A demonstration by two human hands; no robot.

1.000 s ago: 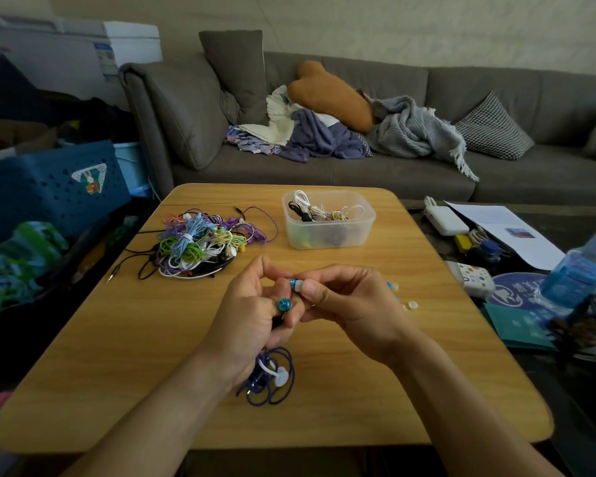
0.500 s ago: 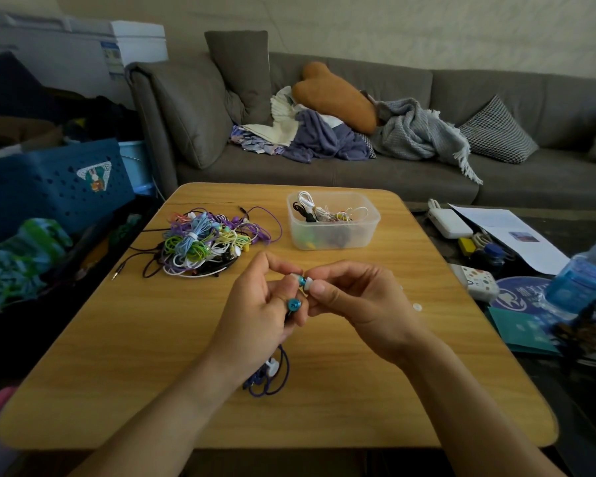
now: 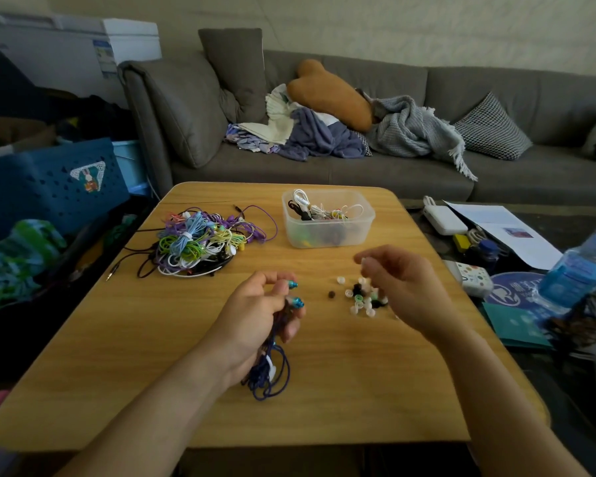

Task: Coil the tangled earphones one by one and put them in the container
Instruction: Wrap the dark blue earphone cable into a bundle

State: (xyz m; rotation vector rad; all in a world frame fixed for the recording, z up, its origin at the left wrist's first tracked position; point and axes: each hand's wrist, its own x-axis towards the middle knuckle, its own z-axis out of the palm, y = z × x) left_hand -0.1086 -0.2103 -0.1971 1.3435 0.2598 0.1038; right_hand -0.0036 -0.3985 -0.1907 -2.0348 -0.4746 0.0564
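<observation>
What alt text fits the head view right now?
Left hand grips dark blue earphones above a wooden table; right hand pinches a white ear tip over loose ear tips. Behind: tangled earphones, a clear container.

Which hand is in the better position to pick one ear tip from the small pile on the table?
The right hand. It hovers directly above the loose ear tips, and nothing sizeable shows in it. The left hand already grips the blue earphones, so it is occupied and farther away.
</observation>
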